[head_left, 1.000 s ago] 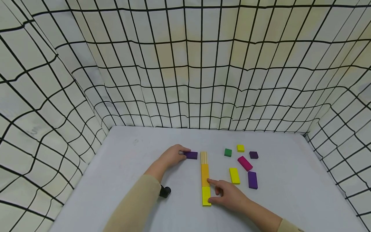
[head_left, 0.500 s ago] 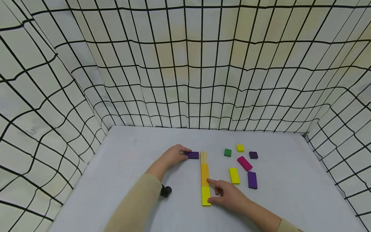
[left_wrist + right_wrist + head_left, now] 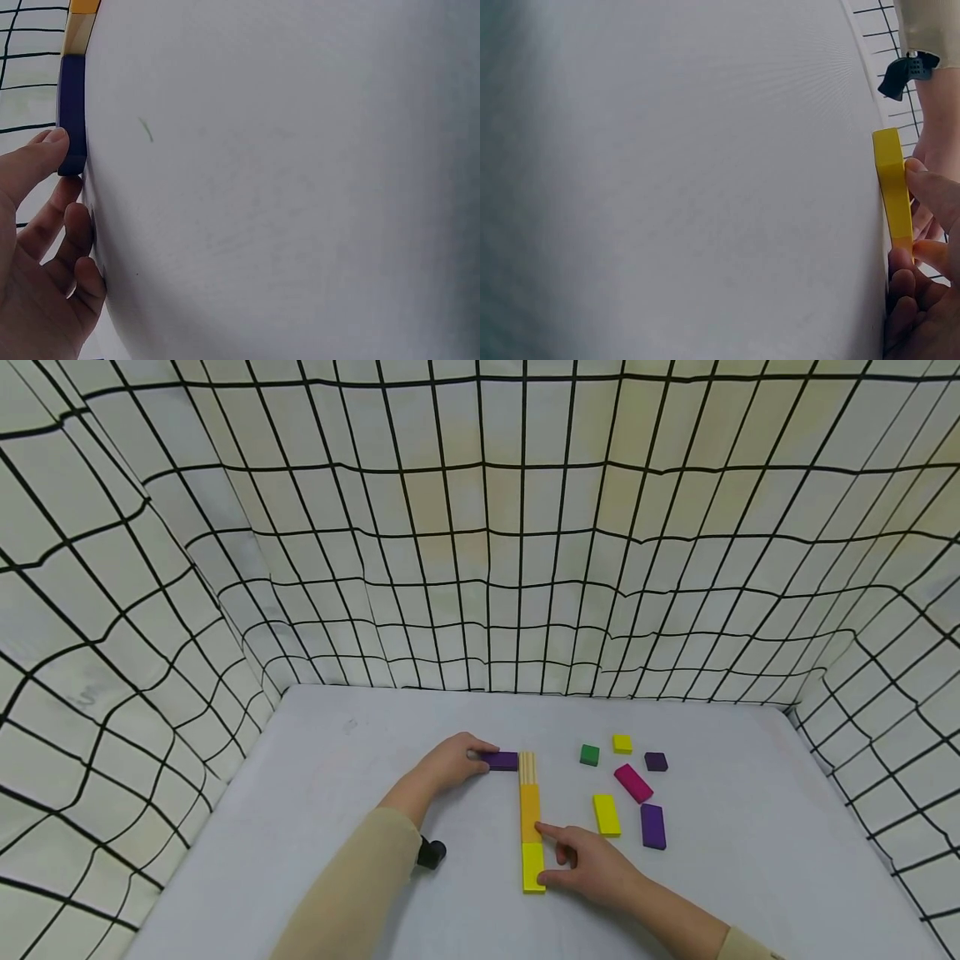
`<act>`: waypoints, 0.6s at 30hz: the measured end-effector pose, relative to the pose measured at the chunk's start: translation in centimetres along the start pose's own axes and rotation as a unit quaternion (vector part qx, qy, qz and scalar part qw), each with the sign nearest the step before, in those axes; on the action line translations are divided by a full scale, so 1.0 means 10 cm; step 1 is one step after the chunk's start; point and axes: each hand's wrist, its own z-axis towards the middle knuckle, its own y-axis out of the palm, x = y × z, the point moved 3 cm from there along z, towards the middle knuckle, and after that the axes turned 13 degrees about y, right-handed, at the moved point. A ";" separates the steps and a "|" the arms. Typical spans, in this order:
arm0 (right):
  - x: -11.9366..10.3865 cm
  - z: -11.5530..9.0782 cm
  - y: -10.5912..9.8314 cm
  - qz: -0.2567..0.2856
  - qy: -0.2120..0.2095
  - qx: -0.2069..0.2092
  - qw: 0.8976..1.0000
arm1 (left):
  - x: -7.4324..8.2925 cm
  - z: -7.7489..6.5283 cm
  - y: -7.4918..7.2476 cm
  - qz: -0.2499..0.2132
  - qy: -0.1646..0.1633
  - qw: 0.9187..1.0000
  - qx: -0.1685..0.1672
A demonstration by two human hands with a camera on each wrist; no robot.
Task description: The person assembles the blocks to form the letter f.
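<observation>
My left hand (image 3: 450,762) pinches one end of a purple block (image 3: 504,762) between thumb and fingers. The block's other end meets the side of a pale, striped block (image 3: 528,768); in the left wrist view the purple block (image 3: 72,97) and the pale wood (image 3: 79,34) appear to touch. Below the striped block, an orange block (image 3: 530,814) and a yellow block (image 3: 533,867) continue one straight column. My right hand (image 3: 596,866) touches the orange block with its extended index finger and the yellow block with its thumb. Its other fingers are bent, holding nothing.
Right of the column lie loose blocks: green (image 3: 589,755), small yellow (image 3: 622,743), dark purple (image 3: 656,762), pink (image 3: 633,783), larger yellow (image 3: 607,815) and purple (image 3: 653,827). Black netting (image 3: 517,535) over pale walls surrounds the white table (image 3: 360,718).
My left hand has slid the purple block slightly right, closing the small gap to the striped block. My right hand has stayed in place on the column.
</observation>
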 end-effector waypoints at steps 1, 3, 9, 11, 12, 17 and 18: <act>0.00 0.00 0.00 0.000 0.001 0.000 1.000 | 0.01 0.00 0.00 0.000 -0.001 1.000 -0.002; 0.00 0.00 0.00 0.001 0.003 0.001 1.000 | 0.01 0.00 0.00 0.001 0.000 1.000 -0.004; 0.00 0.00 0.01 0.002 0.005 0.000 1.000 | 0.01 0.00 0.00 0.004 0.004 1.000 -0.005; 0.00 0.00 0.01 0.001 0.004 0.001 1.000 | 0.01 0.00 0.00 0.002 0.005 1.000 -0.005; 0.00 0.00 0.01 0.001 0.004 0.001 1.000 | 0.01 0.00 0.00 0.001 0.005 1.000 -0.005; 0.00 0.00 0.01 0.001 0.003 0.002 1.000 | 0.01 -0.01 0.00 -0.002 0.008 1.000 -0.005; 0.00 0.00 0.01 0.002 0.003 0.002 1.000 | 0.01 -0.01 0.00 -0.002 0.007 1.000 -0.006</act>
